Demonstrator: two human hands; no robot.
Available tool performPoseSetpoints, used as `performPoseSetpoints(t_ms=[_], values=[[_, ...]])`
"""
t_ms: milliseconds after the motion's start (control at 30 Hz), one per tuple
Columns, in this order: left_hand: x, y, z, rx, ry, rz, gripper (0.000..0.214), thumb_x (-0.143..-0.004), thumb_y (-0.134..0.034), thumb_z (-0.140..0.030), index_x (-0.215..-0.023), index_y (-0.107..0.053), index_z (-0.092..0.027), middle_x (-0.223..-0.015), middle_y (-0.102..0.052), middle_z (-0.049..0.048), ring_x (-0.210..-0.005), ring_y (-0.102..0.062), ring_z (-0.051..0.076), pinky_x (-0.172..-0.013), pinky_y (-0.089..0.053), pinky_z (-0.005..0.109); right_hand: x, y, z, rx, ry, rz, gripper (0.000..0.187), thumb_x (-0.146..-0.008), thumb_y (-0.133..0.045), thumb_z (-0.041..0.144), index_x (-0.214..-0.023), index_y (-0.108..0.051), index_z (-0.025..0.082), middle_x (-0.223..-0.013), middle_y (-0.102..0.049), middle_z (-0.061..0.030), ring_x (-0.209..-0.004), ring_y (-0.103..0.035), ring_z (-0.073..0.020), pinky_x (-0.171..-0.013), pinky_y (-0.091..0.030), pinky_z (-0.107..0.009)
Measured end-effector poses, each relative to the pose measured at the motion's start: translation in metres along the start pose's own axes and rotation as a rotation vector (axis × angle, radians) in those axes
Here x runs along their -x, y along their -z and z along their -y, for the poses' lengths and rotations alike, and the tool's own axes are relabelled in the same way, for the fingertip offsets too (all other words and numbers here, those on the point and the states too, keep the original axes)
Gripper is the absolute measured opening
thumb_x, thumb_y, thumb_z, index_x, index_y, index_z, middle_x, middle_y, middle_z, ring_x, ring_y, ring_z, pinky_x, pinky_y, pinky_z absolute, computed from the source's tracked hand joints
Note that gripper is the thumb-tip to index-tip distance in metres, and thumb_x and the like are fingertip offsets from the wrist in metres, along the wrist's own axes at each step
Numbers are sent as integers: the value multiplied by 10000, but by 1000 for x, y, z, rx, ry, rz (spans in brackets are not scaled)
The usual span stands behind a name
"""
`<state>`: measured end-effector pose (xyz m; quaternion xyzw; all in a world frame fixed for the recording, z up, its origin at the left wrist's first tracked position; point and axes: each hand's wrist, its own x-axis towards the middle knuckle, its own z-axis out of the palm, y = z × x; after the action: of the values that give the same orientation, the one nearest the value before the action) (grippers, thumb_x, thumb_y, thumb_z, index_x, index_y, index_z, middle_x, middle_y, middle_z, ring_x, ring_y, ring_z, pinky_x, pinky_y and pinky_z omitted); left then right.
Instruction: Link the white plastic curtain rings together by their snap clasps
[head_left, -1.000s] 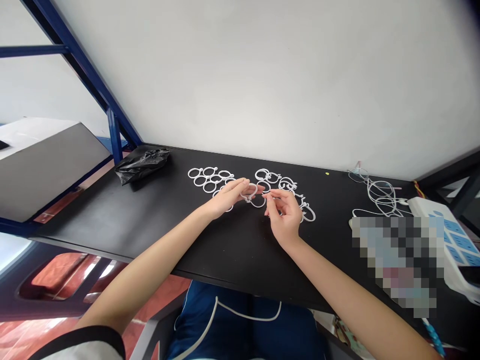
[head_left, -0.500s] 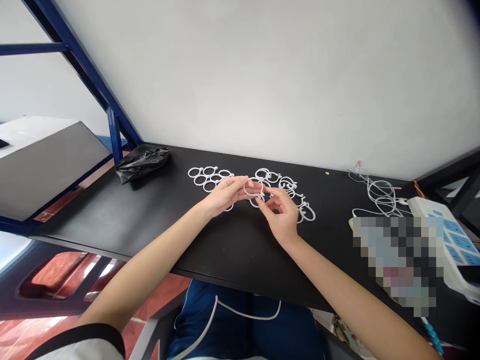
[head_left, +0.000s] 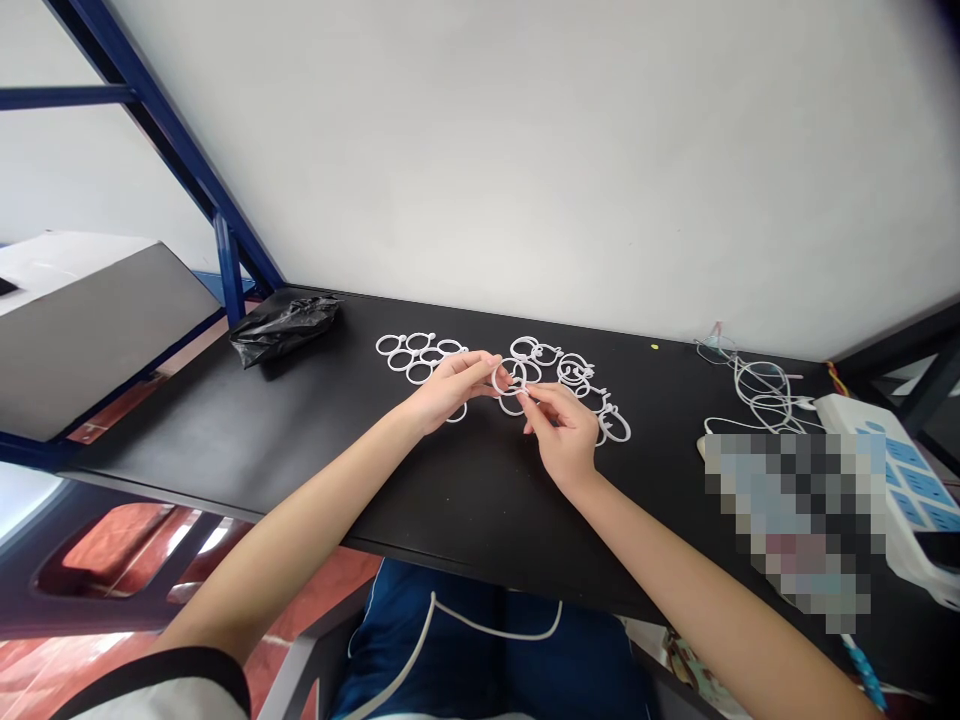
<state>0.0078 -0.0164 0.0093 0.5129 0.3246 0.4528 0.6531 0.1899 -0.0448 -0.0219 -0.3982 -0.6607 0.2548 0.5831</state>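
Observation:
Over the black table (head_left: pixel 300 450), both hands pinch one white plastic ring (head_left: pixel 508 377) between them. My left hand (head_left: pixel 450 388) grips its left side with the fingertips. My right hand (head_left: pixel 564 432) pinches its lower right edge, fingers curled. A group of several white rings (head_left: pixel 416 355) lies behind the left hand. Several more white rings (head_left: pixel 592 395) lie scattered behind and right of the right hand.
A crumpled black plastic bag (head_left: pixel 283 328) lies at the table's far left. White cables (head_left: pixel 757 385) and a white and blue power strip (head_left: pixel 900 480) sit at the right, beside a blurred patch. A blue metal frame (head_left: pixel 225 260) rises at the left.
The right hand moved left to the ring held by the left hand and pinched it. The ring now sits slightly lower between both hands.

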Motion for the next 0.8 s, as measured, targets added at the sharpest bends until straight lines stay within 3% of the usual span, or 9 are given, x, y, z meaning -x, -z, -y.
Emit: performPoseSetpoints(t_ms=[300,800], values=[[-1,-3,-3,19,43,9,442,-922,-521,-559,-809,-665,-157,-831,-681,35,-794,-621,143,-857,-500,322,2,-1,1,-5,51,20,77,-888,-656,267,-900,-726,240,-905,-701,-35,-482,-582,-103,-428,-503,-286],[0,-3,0,-4,33,21,482,-890,-535,-622,-940,-641,-155,-864,-672,31,-798,-634,145,-850,-501,332,0,1,6,7,-4,57,120,-934,-598,283,-937,-695,212,-873,-642,-17,-482,-566,-70,-447,-458,-244]])
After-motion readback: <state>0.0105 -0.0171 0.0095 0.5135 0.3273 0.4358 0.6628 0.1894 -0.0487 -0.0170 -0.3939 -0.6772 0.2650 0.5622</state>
